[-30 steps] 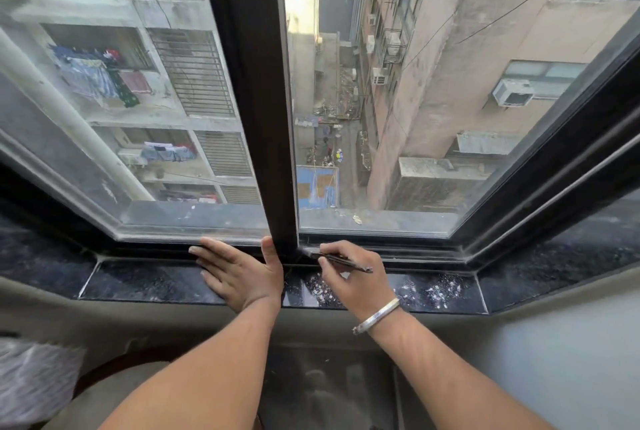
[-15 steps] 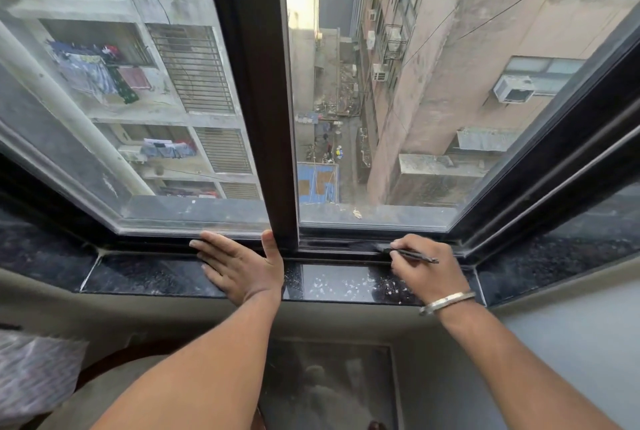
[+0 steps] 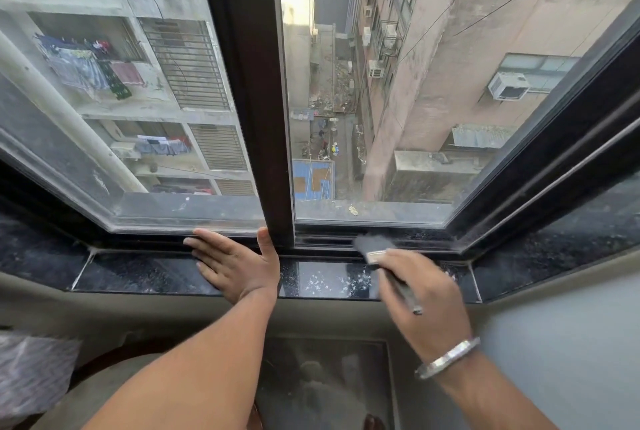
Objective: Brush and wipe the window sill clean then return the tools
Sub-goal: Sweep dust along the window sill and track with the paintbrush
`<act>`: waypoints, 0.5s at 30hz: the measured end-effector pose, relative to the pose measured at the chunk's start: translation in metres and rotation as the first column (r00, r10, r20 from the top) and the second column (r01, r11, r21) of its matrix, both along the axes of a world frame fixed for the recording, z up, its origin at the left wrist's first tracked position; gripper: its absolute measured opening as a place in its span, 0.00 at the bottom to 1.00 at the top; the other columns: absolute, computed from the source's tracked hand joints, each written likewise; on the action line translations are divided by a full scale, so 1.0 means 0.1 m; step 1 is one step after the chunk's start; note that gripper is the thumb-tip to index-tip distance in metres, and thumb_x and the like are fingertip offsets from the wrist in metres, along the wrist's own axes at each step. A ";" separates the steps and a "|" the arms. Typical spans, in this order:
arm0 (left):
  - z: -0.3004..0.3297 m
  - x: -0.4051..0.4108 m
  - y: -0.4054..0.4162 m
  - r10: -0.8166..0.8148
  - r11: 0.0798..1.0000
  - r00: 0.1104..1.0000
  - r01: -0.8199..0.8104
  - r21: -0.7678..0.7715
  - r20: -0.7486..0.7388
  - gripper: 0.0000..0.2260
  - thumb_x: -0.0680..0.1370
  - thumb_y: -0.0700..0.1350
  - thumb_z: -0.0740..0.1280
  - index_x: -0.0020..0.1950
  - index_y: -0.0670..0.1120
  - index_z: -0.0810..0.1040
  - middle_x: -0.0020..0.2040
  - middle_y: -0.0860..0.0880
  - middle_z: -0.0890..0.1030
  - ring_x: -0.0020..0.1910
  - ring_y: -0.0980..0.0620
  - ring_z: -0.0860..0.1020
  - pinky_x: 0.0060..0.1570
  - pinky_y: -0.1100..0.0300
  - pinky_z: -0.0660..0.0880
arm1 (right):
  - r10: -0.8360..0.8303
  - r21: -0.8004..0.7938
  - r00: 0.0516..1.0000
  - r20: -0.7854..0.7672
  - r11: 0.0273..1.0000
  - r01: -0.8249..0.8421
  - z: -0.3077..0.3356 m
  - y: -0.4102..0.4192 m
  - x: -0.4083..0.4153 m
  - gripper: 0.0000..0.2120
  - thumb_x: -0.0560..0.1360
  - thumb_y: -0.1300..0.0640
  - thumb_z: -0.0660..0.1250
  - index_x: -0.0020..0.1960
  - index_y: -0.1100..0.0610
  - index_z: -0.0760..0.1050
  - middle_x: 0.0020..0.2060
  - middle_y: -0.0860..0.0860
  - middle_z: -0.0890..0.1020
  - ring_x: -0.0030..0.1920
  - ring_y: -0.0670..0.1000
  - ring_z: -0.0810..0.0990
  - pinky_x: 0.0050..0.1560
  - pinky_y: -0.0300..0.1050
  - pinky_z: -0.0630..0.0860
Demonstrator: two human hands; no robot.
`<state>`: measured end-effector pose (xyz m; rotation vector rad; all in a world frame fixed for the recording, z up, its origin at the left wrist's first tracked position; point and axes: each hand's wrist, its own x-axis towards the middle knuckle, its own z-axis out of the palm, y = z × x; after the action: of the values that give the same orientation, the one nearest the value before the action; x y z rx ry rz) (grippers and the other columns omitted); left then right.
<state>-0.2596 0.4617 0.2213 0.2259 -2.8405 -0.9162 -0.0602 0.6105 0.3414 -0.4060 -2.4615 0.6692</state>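
Note:
A black speckled stone window sill (image 3: 145, 274) runs below a dark-framed window. My left hand (image 3: 235, 263) lies flat and open on the sill at the foot of the central frame post, its thumb against the post. My right hand (image 3: 422, 294) grips a small paint brush (image 3: 375, 251) with a metal ferrule and dark bristles. The bristles touch the dusty window track (image 3: 325, 239) just right of the post, and the handle sticks out over the back of my hand. White specks of debris (image 3: 332, 282) lie on the sill between my hands.
The dark central frame post (image 3: 263, 118) rises between the two panes. Angled side sills (image 3: 571, 239) continue left and right. Below the sill are a grey wall (image 3: 554, 343), a dark glass-topped surface (image 3: 329, 384) and a striped cloth (image 3: 31, 370) at the lower left.
My right hand has swung the brush from pointing right along the track to pointing up-left, the bristles now in the track nearer the post. My left hand has stayed in place.

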 end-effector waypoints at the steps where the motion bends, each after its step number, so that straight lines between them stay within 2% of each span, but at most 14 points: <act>1: 0.00 0.00 0.00 0.002 1.000 1.000 -0.002 0.000 0.000 0.48 0.77 0.73 0.42 0.80 0.35 0.42 0.80 0.31 0.48 0.78 0.32 0.56 0.76 0.40 0.54 | 0.050 -0.015 0.999 0.005 0.999 -0.050 -0.07 -0.08 -0.09 0.10 0.74 0.58 0.69 0.54 0.54 0.81 0.51 0.48 0.84 0.54 0.45 0.81 0.58 0.40 0.76; 7: 0.02 0.00 0.00 -0.004 1.000 1.000 0.004 -0.011 0.014 0.48 0.76 0.73 0.41 0.80 0.35 0.41 0.80 0.30 0.47 0.78 0.32 0.56 0.76 0.40 0.52 | 0.207 -0.104 0.977 0.038 0.974 -0.203 -0.38 -0.40 -0.72 0.09 0.74 0.60 0.71 0.54 0.59 0.82 0.50 0.53 0.86 0.52 0.52 0.84 0.52 0.48 0.81; 10: 0.01 0.00 -0.01 0.004 1.000 1.000 -0.004 -0.012 0.009 0.48 0.77 0.73 0.41 0.80 0.35 0.41 0.80 0.30 0.47 0.78 0.32 0.56 0.76 0.40 0.52 | 0.291 -0.119 0.955 0.060 0.952 -0.283 -0.43 -0.34 -0.77 0.09 0.76 0.58 0.69 0.55 0.57 0.82 0.51 0.52 0.86 0.52 0.52 0.84 0.51 0.47 0.81; 12: 0.01 0.01 0.00 0.003 1.000 1.000 -0.003 -0.010 0.006 0.48 0.76 0.73 0.41 0.80 0.35 0.41 0.80 0.31 0.47 0.78 0.33 0.56 0.76 0.41 0.52 | 0.261 -0.091 0.963 0.072 0.963 -0.255 -0.48 -0.13 -0.63 0.08 0.75 0.59 0.70 0.54 0.55 0.81 0.50 0.51 0.85 0.51 0.51 0.84 0.50 0.47 0.81; 15: 0.02 0.01 0.00 0.007 1.000 1.000 -0.007 -0.001 0.012 0.48 0.76 0.74 0.41 0.80 0.35 0.42 0.80 0.31 0.47 0.78 0.33 0.56 0.76 0.40 0.53 | 0.133 -0.050 0.985 0.109 0.991 -0.128 -0.53 0.29 -0.32 0.10 0.73 0.62 0.72 0.54 0.58 0.82 0.51 0.53 0.85 0.51 0.54 0.85 0.49 0.50 0.82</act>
<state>-0.2589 0.4618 0.2236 0.2418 -2.8494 -0.9145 -0.0918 0.6391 0.2882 -0.3084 -2.6016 0.7731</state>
